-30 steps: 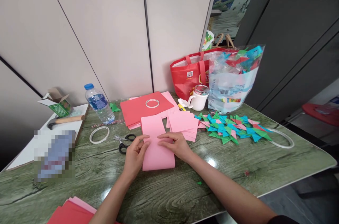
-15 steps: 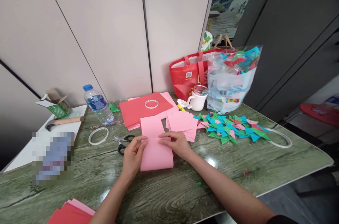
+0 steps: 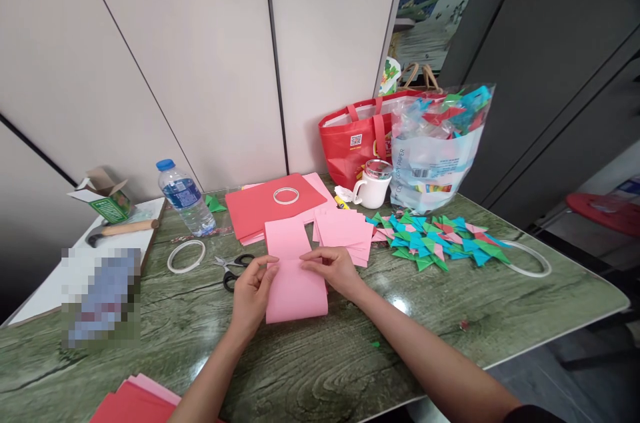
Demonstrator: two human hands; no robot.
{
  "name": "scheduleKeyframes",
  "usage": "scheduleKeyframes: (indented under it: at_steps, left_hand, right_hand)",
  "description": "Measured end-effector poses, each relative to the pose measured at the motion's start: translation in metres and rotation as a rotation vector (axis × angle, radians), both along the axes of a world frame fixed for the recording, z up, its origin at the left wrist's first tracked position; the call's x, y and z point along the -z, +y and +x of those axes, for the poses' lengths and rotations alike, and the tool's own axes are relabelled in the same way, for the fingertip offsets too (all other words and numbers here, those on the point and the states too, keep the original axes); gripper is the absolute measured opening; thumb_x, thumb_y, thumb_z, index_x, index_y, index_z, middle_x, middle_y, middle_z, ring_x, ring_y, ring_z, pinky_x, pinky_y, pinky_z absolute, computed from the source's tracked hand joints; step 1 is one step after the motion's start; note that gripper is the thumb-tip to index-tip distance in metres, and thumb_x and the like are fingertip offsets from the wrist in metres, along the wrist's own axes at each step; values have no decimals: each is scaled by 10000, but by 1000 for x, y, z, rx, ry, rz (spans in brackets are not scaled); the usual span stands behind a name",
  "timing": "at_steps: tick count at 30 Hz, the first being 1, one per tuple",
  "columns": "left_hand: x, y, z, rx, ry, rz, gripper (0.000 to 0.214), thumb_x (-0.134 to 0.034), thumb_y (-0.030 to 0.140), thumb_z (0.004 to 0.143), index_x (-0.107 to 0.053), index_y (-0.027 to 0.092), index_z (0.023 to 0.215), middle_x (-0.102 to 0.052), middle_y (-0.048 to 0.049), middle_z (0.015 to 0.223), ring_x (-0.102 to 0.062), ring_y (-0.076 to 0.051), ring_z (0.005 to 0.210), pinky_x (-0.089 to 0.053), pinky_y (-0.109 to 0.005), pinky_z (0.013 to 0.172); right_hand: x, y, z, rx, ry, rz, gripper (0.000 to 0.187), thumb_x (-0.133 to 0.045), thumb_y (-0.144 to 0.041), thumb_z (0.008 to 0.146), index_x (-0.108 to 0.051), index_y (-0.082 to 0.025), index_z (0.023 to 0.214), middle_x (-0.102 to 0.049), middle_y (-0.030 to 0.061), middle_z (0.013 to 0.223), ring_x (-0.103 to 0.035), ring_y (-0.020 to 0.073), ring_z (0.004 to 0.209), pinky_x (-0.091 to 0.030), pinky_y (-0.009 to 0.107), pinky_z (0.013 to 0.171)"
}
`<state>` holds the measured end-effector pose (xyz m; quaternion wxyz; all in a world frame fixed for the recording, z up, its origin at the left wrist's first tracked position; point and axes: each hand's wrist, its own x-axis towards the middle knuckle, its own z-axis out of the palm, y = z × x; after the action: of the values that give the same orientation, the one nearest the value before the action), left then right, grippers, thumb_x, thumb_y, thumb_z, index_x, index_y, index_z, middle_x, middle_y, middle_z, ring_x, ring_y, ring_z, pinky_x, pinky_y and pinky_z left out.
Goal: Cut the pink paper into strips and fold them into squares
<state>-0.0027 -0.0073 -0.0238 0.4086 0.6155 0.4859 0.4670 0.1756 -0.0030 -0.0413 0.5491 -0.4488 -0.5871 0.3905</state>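
Note:
A long pink paper sheet (image 3: 293, 289) lies on the green table (image 3: 310, 369), its near half folded over. My left hand (image 3: 253, 293) pinches the sheet's left edge with curled fingers. My right hand (image 3: 335, 269) presses on the folded flap from the right, fingertips together at the fold's free edge. Just beyond my right hand sits a stack of pink paper squares (image 3: 345, 233). Black scissors (image 3: 234, 268) lie left of my left hand.
Red and pink sheets (image 3: 260, 206) with a tape ring (image 3: 286, 195) lie behind. Folded coloured paper triangles (image 3: 435, 241) spread to the right, near a white mug (image 3: 373, 188), a red bag (image 3: 357, 139) and a clear plastic bag (image 3: 435, 156). A water bottle (image 3: 184, 198) and tape ring (image 3: 187, 255) stand left.
Almost nothing has moved. My fingers shifted slightly along the fold of the pink sheet.

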Motion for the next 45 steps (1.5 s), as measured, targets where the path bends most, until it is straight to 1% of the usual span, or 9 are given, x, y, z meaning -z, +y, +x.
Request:
scheduleKeyframes:
  at_steps: [7,12,23,27,29,31,36,41,45]
  left_hand:
    - [1,-1,0,16,-16,-44,269,-553,428,731,-550,183,839,-335,86,441,-259,-73,385,-168,-194,384]
    - [4,0,0,29,15,-5,250,-543,409,745,-563,180,845,-271,96,433,-223,-72,387,-147,-198,386]
    - [4,1,1,58,25,-7,230,-547,384,748,-565,173,837,-302,96,429,-248,-69,382,-153,-192,379]
    - [2,2,1,149,-51,-111,381,-573,377,734,-488,160,1035,-491,74,470,-417,-87,395,-290,-180,399]
    - [2,3,1,212,-124,-162,503,-608,363,709,-425,154,1128,-622,9,624,-553,-135,521,-416,-231,499]
    - [2,2,2,244,-176,-198,568,-643,351,678,-411,154,1157,-668,-42,768,-613,-178,662,-470,-294,622]
    - [4,0,8,133,-165,-189,529,-724,294,577,-519,154,1044,-663,-51,881,-615,-189,759,-488,-290,672]
    - [10,-4,15,48,-192,-232,439,-743,272,550,-591,123,934,-672,-41,810,-605,-165,699,-489,-254,626]
    - [13,-5,18,47,-306,-311,416,-745,259,554,-606,117,920,-688,-36,775,-611,-159,663,-507,-271,621]
  right_hand:
    - [-2,2,4,-113,-67,-10,195,-645,-338,694,-685,-173,791,-694,37,789,-633,167,737,-503,265,653]
    - [-2,2,4,-147,-70,-17,213,-626,-330,713,-687,-187,858,-697,43,877,-636,189,823,-499,296,727]
    - [4,2,0,-132,-43,-59,167,-623,-324,712,-702,-182,750,-710,26,778,-642,175,724,-497,270,649]
    - [4,4,0,-57,-26,-49,154,-621,-311,710,-695,-178,730,-707,30,759,-637,177,711,-490,272,643]
    - [4,5,1,15,11,-47,151,-619,-307,710,-689,-173,722,-704,33,745,-632,178,700,-486,273,634]
    - [2,6,3,98,62,-41,149,-620,-302,708,-684,-169,723,-702,36,747,-627,178,702,-482,277,641]
    - [0,5,2,210,179,-38,158,-619,-309,706,-676,-165,736,-695,30,735,-611,170,682,-472,282,640]
    - [5,3,-4,236,274,-40,155,-630,-302,697,-673,-165,756,-694,32,748,-603,162,675,-465,278,636]
    - [6,3,-5,238,307,-51,164,-630,-311,698,-672,-163,755,-692,35,742,-597,158,662,-457,272,618]
